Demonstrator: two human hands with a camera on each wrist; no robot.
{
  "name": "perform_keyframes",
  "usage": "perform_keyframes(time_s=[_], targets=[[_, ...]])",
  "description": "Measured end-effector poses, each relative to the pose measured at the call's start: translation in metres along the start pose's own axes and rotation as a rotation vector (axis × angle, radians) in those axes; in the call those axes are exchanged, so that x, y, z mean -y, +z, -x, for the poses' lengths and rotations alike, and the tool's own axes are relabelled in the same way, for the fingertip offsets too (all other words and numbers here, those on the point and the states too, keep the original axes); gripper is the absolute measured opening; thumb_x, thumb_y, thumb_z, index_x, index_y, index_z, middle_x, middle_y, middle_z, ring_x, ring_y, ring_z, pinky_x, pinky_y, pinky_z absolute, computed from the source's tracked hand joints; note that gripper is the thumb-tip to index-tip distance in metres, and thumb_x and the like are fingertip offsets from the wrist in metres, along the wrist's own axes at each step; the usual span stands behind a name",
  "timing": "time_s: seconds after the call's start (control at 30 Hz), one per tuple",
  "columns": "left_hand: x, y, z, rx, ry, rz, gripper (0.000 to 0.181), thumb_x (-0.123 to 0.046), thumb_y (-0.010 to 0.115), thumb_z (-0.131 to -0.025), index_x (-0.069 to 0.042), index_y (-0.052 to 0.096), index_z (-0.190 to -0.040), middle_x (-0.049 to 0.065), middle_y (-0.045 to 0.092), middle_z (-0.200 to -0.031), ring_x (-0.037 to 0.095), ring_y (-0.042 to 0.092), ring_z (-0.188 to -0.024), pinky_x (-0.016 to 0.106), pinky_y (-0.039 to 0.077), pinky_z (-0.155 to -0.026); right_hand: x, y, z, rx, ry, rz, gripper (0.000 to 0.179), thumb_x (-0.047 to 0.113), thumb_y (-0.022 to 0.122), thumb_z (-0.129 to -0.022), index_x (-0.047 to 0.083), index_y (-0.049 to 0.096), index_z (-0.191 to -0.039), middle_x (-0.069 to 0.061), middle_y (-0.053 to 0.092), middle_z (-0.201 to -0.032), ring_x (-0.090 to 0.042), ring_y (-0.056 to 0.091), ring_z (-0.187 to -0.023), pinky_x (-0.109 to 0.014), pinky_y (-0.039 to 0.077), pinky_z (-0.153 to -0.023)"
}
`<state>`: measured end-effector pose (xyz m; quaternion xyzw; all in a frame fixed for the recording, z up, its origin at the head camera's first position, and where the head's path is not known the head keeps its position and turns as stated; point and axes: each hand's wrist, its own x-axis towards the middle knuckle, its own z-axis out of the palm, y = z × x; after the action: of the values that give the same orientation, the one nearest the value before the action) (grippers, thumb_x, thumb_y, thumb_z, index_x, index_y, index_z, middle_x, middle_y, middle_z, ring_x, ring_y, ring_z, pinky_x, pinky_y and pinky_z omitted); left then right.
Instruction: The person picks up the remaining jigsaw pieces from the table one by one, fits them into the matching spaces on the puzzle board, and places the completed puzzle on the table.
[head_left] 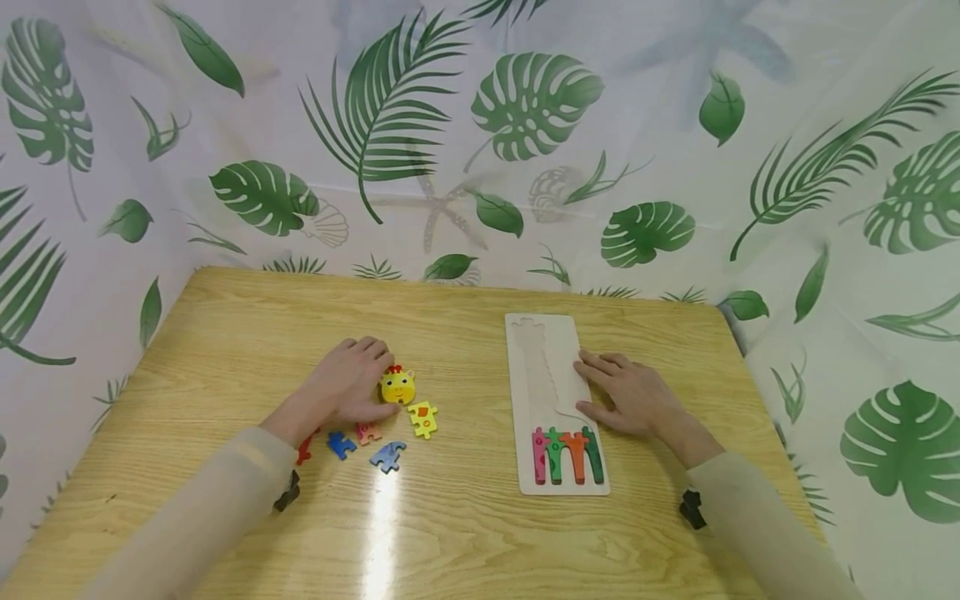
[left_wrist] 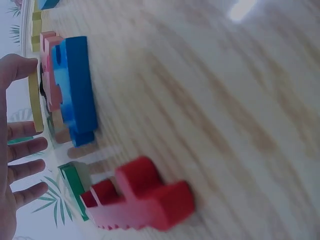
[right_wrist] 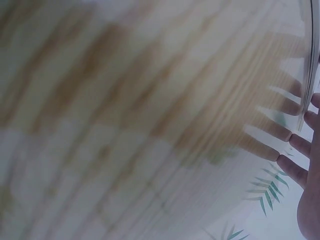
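My left hand (head_left: 348, 383) pinches a yellow giraffe-head puzzle piece (head_left: 397, 387) with red horns between thumb and fingers. In the left wrist view that piece (left_wrist: 35, 100) stands edge-on against the thumb. My right hand (head_left: 626, 396) touches the right edge of a pale puzzle board (head_left: 528, 367), fingers fairly straight. Pink (head_left: 539, 457), green (head_left: 555, 457), orange (head_left: 576, 458) and dark green (head_left: 593, 457) leg pieces lie in the board's near end; its long neck-shaped recess is bare. Beside the giraffe head lies a yellow puzzle piece (head_left: 423, 419).
Near my left wrist lie a blue piece (head_left: 341, 445), a pink piece (head_left: 368, 432), a light blue piece (head_left: 387, 456) and a red piece (left_wrist: 150, 200), partly hidden in the head view. A green piece (left_wrist: 74, 190) shows in the left wrist view. Leaf-patterned cloth (head_left: 450, 125) surrounds the table.
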<state>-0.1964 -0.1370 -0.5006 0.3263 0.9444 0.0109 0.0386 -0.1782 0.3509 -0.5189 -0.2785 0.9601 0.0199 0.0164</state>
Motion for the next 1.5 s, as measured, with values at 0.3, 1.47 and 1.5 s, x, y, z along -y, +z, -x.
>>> perform_keyframes(time_s=[0.3,1.47,1.5], targets=[[-0.009,-0.004,-0.016,-0.002,0.031,-0.003,0.079,-0.067,0.06,-0.091,-0.004,0.062,-0.138,0.017,0.062,-0.145,0.036,0.056,-0.138,0.054,0.046,-0.117,-0.001,0.002,0.0,0.0,-0.006,-0.001,0.076,0.064,0.057,-0.1,0.018,0.048,-0.159,-0.006,0.048,-0.166,-0.036,0.054,-0.143,-0.057,0.053,-0.109],[-0.058,-0.019,-0.097,0.009,0.088,0.044,0.079,-0.065,0.063,-0.092,-0.008,0.057,-0.146,0.014,0.058,-0.152,0.034,0.053,-0.143,0.052,0.043,-0.122,0.001,-0.002,0.001,0.017,0.012,-0.006,0.076,0.063,0.057,-0.1,0.018,0.048,-0.16,-0.007,0.047,-0.166,-0.037,0.052,-0.145,-0.059,0.051,-0.111],[-0.059,-0.019,-0.099,0.005,0.092,0.047,0.078,-0.065,0.064,-0.092,-0.008,0.058,-0.145,0.013,0.059,-0.15,0.033,0.054,-0.142,0.051,0.043,-0.121,0.001,-0.002,0.001,0.017,0.014,-0.006,0.076,0.063,0.057,-0.099,0.018,0.048,-0.16,-0.007,0.047,-0.166,-0.038,0.052,-0.145,-0.059,0.051,-0.111]])
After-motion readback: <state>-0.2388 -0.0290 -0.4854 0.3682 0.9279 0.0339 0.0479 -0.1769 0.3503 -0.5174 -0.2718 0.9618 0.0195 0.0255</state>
